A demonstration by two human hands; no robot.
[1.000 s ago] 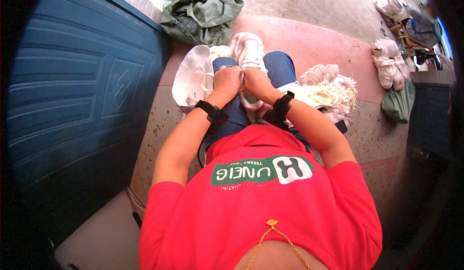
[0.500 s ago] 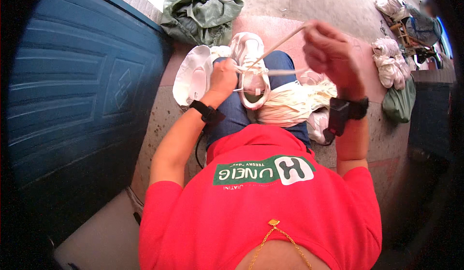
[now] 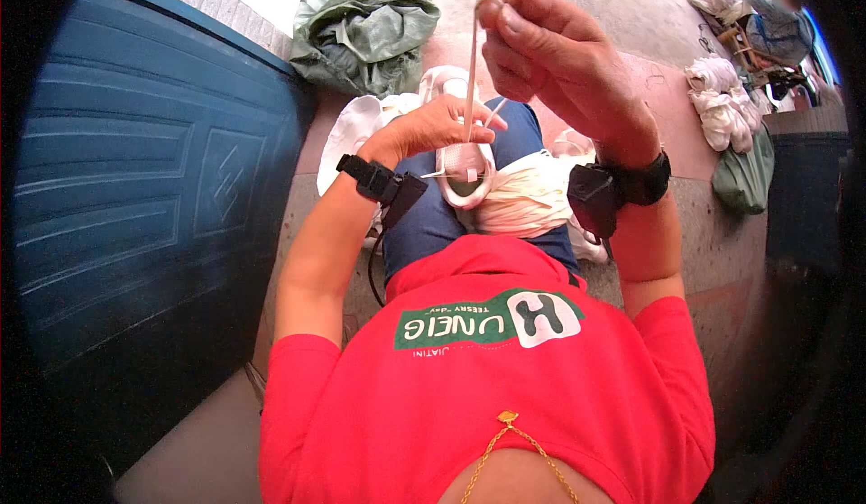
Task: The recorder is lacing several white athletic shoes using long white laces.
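Note:
A white sneaker rests on my blue-jeaned legs, partly hidden by my left hand. My left hand lies across its lacing, fingers pressed together around a white shoelace. From there the lace runs up, pulled taut, to my right hand, which is raised above the shoe and pinches it between thumb and fingertips. Another stretch of lace sticks out beside my left fingers. To the right of the sneaker, a thick bundle of cream laces is draped over my thigh.
On the left, a blue panelled surface stands close to my arm. White shoe pieces lie beside my left knee. A crumpled green sack sits ahead. Bundled white items rest above a green bag at the right.
My right hand has moved left and upward with the lace, which now stands nearly upright. My left hand has shifted right over the sneaker, its fingers now stretched across the lacing.

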